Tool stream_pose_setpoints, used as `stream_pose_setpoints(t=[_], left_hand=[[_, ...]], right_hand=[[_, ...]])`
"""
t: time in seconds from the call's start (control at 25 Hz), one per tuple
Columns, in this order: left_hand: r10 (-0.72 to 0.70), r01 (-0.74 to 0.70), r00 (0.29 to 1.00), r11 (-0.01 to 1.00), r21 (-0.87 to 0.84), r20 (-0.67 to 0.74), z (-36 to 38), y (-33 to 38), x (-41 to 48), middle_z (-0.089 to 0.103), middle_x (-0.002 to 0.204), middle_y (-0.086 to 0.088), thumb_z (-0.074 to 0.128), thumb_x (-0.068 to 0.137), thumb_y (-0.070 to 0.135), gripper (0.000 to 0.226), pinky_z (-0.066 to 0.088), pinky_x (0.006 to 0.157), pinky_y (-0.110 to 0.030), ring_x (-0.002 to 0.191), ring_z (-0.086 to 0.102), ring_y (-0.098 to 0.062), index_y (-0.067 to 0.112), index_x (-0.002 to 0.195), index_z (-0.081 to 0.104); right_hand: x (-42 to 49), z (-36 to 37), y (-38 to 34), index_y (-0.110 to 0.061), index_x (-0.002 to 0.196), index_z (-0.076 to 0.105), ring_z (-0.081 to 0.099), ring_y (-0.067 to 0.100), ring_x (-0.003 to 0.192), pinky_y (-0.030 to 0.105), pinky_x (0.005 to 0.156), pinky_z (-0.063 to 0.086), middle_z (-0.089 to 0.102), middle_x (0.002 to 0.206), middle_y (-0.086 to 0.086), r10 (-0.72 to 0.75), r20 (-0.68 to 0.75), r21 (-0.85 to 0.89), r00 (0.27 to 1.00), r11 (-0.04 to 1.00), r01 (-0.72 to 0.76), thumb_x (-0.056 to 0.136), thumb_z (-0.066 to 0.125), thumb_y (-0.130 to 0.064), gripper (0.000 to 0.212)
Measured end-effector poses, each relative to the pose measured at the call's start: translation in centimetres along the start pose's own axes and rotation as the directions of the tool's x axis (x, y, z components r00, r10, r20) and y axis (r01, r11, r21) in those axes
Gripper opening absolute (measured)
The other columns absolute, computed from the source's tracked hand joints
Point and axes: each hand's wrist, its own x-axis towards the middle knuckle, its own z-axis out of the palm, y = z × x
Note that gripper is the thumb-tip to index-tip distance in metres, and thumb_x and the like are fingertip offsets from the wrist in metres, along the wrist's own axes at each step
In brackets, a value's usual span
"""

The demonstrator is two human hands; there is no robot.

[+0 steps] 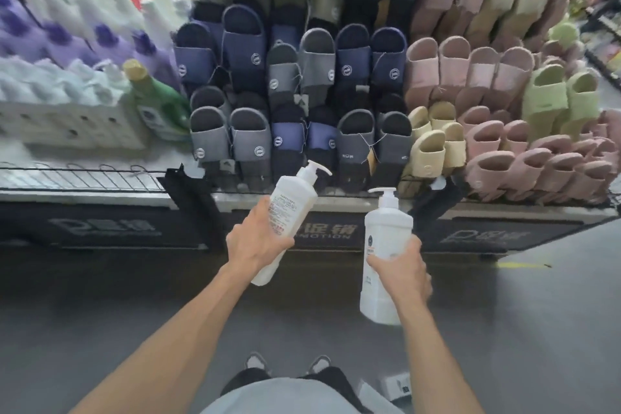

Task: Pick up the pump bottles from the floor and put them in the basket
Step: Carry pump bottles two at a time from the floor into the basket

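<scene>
Held: my left grip wraps the tilted bottle, pump toward 1 o'clock; my right grip wraps the upright bottle; basket unseen.

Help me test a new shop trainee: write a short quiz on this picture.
1. True or false: the left hand holds the tilted pump bottle off the floor.
2. What does the right hand grip? A) a towel B) the near-upright pump bottle C) nothing
3. What goods are stacked straight ahead, behind both bottles?
Key: 1 true; 2 B; 3 slippers.
</scene>
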Motion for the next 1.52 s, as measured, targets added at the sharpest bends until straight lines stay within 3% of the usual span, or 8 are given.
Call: stream_pose_setpoints(t=[0.32, 0.56, 0.68, 0.88, 1.12, 1.32, 1.52], left_hand=[[-0.222, 0.21, 0.966, 0.972, -0.105, -0.129, -8.1, -13.0, -0.5, 0.061, 0.102, 0.007, 0.075, 0.065, 0.049, 0.071, 0.053, 0.079, -0.043, 0.085, 0.064, -0.026, 0.033, 0.121, 0.035], [-0.407, 0.384, 0.892, 0.912, -0.144, -0.195, -12.9, -22.0, -2.5, 0.06, 0.1, 0.008, 0.075, 0.063, 0.047, 0.068, 0.054, 0.081, -0.045, 0.086, 0.064, -0.028, 0.033, 0.115, 0.033], [-0.533, 0.493, 0.811, 0.845, -0.207, -0.241, -14.6, -26.3, -3.8, 0.06, 0.104, 0.008, 0.075, 0.064, 0.047, 0.072, 0.052, 0.084, -0.046, 0.088, 0.064, -0.029, 0.035, 0.121, 0.032], [-0.703, 0.634, 0.647, 0.711, -0.305, -0.294, -17.6, -33.0, -5.1, 0.061, 0.114, 0.006, 0.077, 0.064, 0.045, 0.075, 0.049, 0.086, -0.044, 0.096, 0.062, -0.032, 0.035, 0.125, 0.034], [-0.856, 0.768, 0.407, 0.509, -0.388, -0.319, -21.7, -41.2, -6.6, 0.064, 0.117, 0.001, 0.076, 0.067, 0.045, 0.077, 0.041, 0.076, -0.037, 0.097, 0.061, -0.036, 0.033, 0.13, 0.034], [-0.911, 0.798, 0.228, 0.377, -0.471, -0.342, -24.8, -47.7, -7.9, 0.062, 0.12, 0.0, 0.077, 0.065, 0.045, 0.08, 0.041, 0.074, -0.037, 0.099, 0.062, -0.035, 0.028, 0.131, 0.035], [-0.936, 0.783, 0.119, 0.294, -0.548, -0.332, -26.7, -53.0, -10.1, 0.06, 0.123, 0.003, 0.077, 0.063, 0.048, 0.082, 0.047, 0.079, -0.039, 0.101, 0.062, -0.032, 0.028, 0.13, 0.035]], right_hand=[[-3.9, 8.6, -12.0, -0.024, 0.12, 0.033, 0.051, 0.025, 0.085, 0.037, 0.076, 0.04, 0.054, 0.102, 0.001, -0.239, 0.113, -0.046, 0.964, 0.968, 0.246, 0.074, 0.079, -0.041, 0.067], [-7.7, 16.6, -21.1, -0.03, 0.11, 0.027, 0.054, 0.025, 0.086, 0.041, 0.078, 0.046, 0.053, 0.099, 0.0, -0.444, 0.274, -0.072, 0.853, 0.875, 0.478, 0.068, 0.079, -0.046, 0.069], [-10.1, 20.8, -25.4, -0.03, 0.111, 0.028, 0.058, 0.026, 0.086, 0.042, 0.078, 0.05, 0.056, 0.1, 0.0, -0.522, 0.366, -0.08, 0.771, 0.807, 0.585, 0.064, 0.078, -0.051, 0.072], [-13.8, 27.3, -32.2, -0.029, 0.11, 0.029, 0.057, 0.029, 0.087, 0.04, 0.075, 0.043, 0.058, 0.098, 0.0, -0.582, 0.523, -0.06, 0.623, 0.704, 0.708, 0.065, 0.078, -0.047, 0.069], [-18.9, 35.4, -41.5, -0.028, 0.111, 0.031, 0.059, 0.029, 0.084, 0.041, 0.075, 0.048, 0.06, 0.093, 0.0, -0.632, 0.642, -0.003, 0.434, 0.564, 0.826, 0.065, 0.079, -0.048, 0.069], [-24.2, 41.7, -48.7, -0.026, 0.116, 0.035, 0.062, 0.028, 0.086, 0.039, 0.074, 0.048, 0.061, 0.097, 0.0, -0.658, 0.706, 0.064, 0.263, 0.43, 0.901, 0.064, 0.079, -0.046, 0.071], [-30.8, 46.8, -53.1, -0.023, 0.118, 0.035, 0.059, 0.029, 0.087, 0.037, 0.073, 0.043, 0.059, 0.101, 0.003, -0.652, 0.746, 0.104, 0.138, 0.318, 0.942, 0.069, 0.082, -0.044, 0.071]])
